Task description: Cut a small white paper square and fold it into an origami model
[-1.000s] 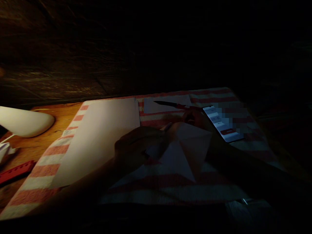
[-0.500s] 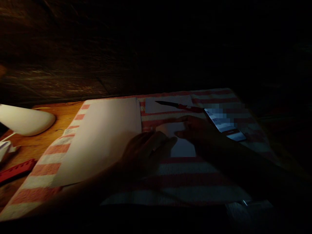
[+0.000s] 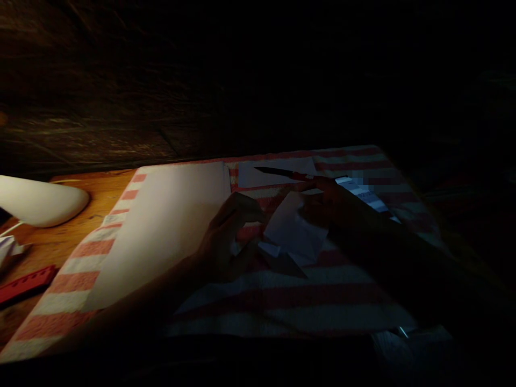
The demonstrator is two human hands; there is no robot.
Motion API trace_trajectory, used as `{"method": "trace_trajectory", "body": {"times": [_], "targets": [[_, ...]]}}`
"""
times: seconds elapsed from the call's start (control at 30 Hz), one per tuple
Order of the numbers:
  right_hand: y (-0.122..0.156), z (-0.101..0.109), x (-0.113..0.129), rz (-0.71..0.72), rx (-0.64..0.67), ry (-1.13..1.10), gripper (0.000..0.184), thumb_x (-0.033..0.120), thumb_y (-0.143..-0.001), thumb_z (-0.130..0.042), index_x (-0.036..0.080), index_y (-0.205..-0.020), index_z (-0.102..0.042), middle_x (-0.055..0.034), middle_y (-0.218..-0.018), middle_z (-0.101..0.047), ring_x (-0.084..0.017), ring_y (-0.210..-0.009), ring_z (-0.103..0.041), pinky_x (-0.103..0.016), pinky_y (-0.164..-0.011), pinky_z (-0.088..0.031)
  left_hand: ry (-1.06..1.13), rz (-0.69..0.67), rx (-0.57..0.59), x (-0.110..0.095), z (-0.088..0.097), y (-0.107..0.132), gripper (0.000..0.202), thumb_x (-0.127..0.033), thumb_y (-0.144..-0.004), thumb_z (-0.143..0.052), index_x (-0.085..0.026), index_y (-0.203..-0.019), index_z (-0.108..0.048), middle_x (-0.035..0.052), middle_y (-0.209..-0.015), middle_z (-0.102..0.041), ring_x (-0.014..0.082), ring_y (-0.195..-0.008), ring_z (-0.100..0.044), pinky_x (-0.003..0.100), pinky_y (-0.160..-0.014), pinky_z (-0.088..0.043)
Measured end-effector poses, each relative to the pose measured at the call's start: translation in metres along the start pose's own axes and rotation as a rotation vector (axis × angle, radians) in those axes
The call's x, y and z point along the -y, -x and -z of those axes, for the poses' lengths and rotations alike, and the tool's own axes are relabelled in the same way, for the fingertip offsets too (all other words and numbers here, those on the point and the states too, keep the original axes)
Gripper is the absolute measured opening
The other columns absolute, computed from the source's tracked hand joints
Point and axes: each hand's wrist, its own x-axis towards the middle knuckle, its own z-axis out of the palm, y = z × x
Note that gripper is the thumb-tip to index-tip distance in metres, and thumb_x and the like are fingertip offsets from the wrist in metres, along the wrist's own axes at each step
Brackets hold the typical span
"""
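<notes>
A small folded piece of white paper (image 3: 296, 228) is raised off the striped cloth, tilted, with a flap standing out at its lower left. My right hand (image 3: 322, 201) grips its right side. My left hand (image 3: 229, 231) is curved beside the paper, thumb and fingers apart with cloth showing between them; its thumb tip is close to the flap, and whether they touch is too dark to tell. Beyond the right hand lies a knife (image 3: 278, 172) with a dark blade and reddish handle, partly over a flat white paper piece (image 3: 246, 174).
Large white paper sheets (image 3: 173, 215) cover the left of the red-and-white striped cloth (image 3: 306, 298). A lit phone screen (image 3: 358, 193) lies at the right. On the wood at left are a white lamp (image 3: 48, 201), a red object (image 3: 30, 285) and crumpled paper (image 3: 8, 247).
The folded paper has come up off the cloth and tilted, and its flap now stands out. My left hand has moved left, its fingers parting. The right hand has shifted slightly up.
</notes>
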Motion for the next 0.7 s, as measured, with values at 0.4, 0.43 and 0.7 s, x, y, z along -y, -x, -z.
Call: {"method": "trace_trajectory", "body": {"times": [0.4,0.43,0.7], "targets": [[0.003,-0.009,-0.003,0.222,-0.202,0.493,0.050,0.037,-0.074,-0.081,0.024,-0.118,-0.060,-0.0101,-0.109,-0.070,-0.028,-0.089,-0.071,-0.042,-0.072,-0.058,-0.270,-0.105,0.469,-0.008,-0.020,-0.008,0.015,-0.025,-0.098,-0.059,-0.023,-0.109,-0.069,0.0053,-0.104,-0.068,0.0224,-0.094,-0.061,0.036,-0.080,-0.046],[0.005,-0.010,-0.002,0.243,-0.208,0.547,0.049,0.036,-0.075,-0.080,0.024,-0.118,-0.061,-0.0100,-0.107,-0.070,-0.028,-0.088,-0.070,-0.043,-0.073,-0.058,-0.320,-0.121,0.476,-0.011,-0.022,-0.009,0.015,-0.025,-0.100,-0.056,-0.024,-0.102,-0.071,0.0045,-0.099,-0.067,0.0216,-0.089,-0.060,0.035,-0.077,-0.044],[0.011,-0.026,0.003,0.472,-0.235,0.511,0.058,0.021,-0.068,-0.082,0.025,-0.121,-0.058,-0.0097,-0.129,-0.062,-0.027,-0.104,-0.064,-0.042,-0.081,-0.056,-0.341,-0.111,0.466,-0.021,-0.024,-0.007,0.021,-0.036,-0.099,-0.057,-0.022,-0.105,-0.070,0.0046,-0.093,-0.068,0.0241,-0.087,-0.060,0.039,-0.082,-0.045]]}}
